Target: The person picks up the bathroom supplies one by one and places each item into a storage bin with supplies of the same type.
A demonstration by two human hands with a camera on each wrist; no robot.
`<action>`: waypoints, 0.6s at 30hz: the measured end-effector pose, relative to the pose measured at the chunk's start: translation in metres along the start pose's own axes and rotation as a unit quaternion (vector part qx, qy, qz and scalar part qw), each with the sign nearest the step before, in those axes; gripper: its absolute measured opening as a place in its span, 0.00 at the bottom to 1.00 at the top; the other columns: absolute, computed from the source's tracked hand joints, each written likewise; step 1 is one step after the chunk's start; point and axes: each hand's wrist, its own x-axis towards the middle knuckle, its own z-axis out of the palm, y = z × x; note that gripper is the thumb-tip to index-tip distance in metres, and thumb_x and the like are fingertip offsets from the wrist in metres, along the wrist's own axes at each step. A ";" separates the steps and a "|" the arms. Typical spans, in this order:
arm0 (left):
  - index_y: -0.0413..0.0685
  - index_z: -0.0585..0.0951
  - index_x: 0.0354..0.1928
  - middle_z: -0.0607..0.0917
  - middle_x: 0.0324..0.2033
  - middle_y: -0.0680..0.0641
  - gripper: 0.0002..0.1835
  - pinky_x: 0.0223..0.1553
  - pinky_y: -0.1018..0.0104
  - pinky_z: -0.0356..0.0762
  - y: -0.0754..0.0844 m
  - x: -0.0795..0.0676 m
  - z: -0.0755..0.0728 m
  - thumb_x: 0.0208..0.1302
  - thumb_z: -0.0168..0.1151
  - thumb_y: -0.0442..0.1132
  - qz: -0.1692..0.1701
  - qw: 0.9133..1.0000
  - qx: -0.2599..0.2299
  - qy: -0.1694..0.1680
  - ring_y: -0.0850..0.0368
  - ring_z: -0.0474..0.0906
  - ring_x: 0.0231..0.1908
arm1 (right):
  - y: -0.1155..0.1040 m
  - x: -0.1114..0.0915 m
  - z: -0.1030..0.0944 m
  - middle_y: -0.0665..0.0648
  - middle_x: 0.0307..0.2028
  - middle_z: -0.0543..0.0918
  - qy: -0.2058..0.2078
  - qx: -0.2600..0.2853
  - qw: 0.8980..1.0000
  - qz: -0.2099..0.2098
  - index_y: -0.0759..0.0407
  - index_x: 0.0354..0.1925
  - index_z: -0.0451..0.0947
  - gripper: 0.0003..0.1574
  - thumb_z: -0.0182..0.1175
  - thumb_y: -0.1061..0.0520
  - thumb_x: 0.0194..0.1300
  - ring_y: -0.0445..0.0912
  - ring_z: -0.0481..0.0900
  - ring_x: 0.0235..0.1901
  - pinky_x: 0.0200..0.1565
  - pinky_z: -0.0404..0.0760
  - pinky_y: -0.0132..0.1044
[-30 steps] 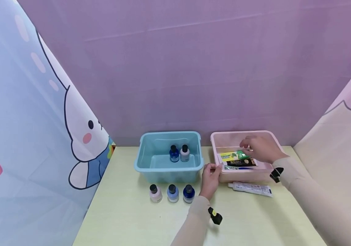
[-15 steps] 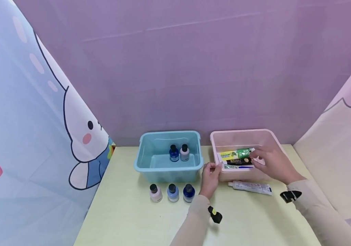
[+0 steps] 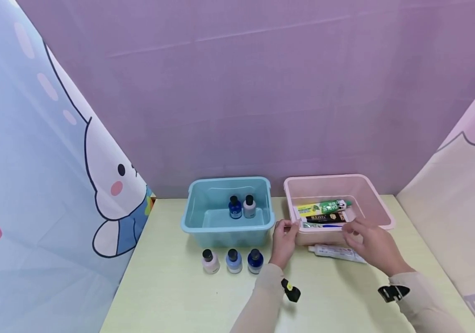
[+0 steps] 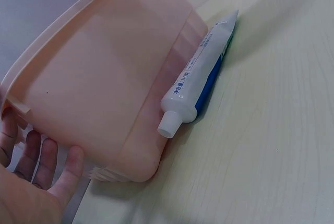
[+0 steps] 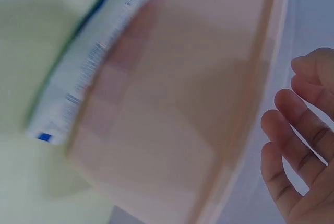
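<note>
My left hand [image 3: 284, 243] grips the near left corner of a pink plastic bin [image 3: 345, 237], its fingertips at the rim and against the outer wall. My right hand [image 3: 372, 243] is just in front of the bin's near rim, loosely bent and holding nothing. Inside the bin lie a green and yellow toothpaste tube [image 3: 320, 208], a black tube [image 3: 326, 218] and a partly hidden blue and white tube [image 3: 322, 225]. A white and blue toothpaste tube [image 4: 195, 75] rests on the table along the bin's near side; in the head view the right hand overlaps its far end.
Left of the pink bin stands a blue bin [image 3: 229, 236] holding a dark blue bottle [image 3: 235, 209] and a white bottle [image 3: 249, 209]. Three small bottles line up before it: pale pink [image 3: 210, 263], light blue [image 3: 234, 263] and dark blue [image 3: 255, 263]. A purple cloth [image 3: 237, 92] hangs behind.
My right hand has come out of the pink bin toward the near rim, uncovering the right ends of the tubes inside. The left hand stays at the bin's corner.
</note>
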 end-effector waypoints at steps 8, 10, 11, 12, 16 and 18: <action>0.56 0.78 0.42 0.76 0.46 0.58 0.12 0.50 0.61 0.79 -0.003 0.001 0.000 0.72 0.61 0.55 0.002 1.000 -0.008 0.003 0.58 0.72 0.50 | 0.002 -0.023 0.026 0.50 0.36 0.86 -0.035 -0.006 0.998 0.044 0.52 0.38 0.85 0.11 0.75 0.59 0.54 0.50 0.85 0.35 0.34 0.82 0.47; 0.56 0.78 0.42 0.76 0.46 0.58 0.12 0.50 0.62 0.79 -0.003 0.001 0.000 0.72 0.61 0.55 0.005 1.000 -0.009 0.003 0.58 0.72 0.50 | 0.003 -0.028 0.032 0.53 0.38 0.87 -0.044 -0.001 0.998 0.055 0.53 0.38 0.85 0.12 0.74 0.60 0.54 0.52 0.85 0.37 0.37 0.83 0.51; 0.56 0.78 0.42 0.76 0.46 0.58 0.12 0.49 0.62 0.79 -0.003 0.001 0.000 0.73 0.61 0.55 0.005 1.000 -0.008 0.003 0.59 0.72 0.50 | 0.004 -0.030 0.034 0.54 0.39 0.87 -0.049 0.000 0.997 0.062 0.53 0.38 0.85 0.11 0.74 0.60 0.55 0.53 0.85 0.38 0.38 0.83 0.53; 0.56 0.78 0.42 0.76 0.46 0.58 0.12 0.49 0.63 0.78 -0.003 0.001 0.000 0.73 0.61 0.55 0.006 1.000 -0.007 0.003 0.59 0.72 0.50 | 0.005 -0.031 0.037 0.55 0.40 0.87 -0.050 0.004 0.996 0.067 0.54 0.38 0.85 0.11 0.74 0.60 0.55 0.53 0.85 0.39 0.39 0.83 0.54; 0.56 0.78 0.42 0.76 0.46 0.58 0.10 0.47 0.64 0.78 -0.002 0.000 0.001 0.74 0.60 0.53 0.008 1.000 -0.007 0.001 0.59 0.72 0.50 | 0.010 -0.036 0.047 0.57 0.40 0.86 -0.058 0.007 0.995 0.076 0.56 0.38 0.85 0.11 0.74 0.60 0.54 0.55 0.85 0.39 0.39 0.84 0.54; 0.56 0.78 0.42 0.76 0.46 0.58 0.10 0.47 0.64 0.78 -0.002 0.000 0.001 0.74 0.60 0.53 0.008 1.000 -0.007 0.001 0.59 0.72 0.50 | 0.012 -0.038 0.051 0.59 0.42 0.86 -0.070 0.007 0.994 0.084 0.57 0.40 0.85 0.12 0.74 0.60 0.55 0.55 0.84 0.40 0.41 0.84 0.55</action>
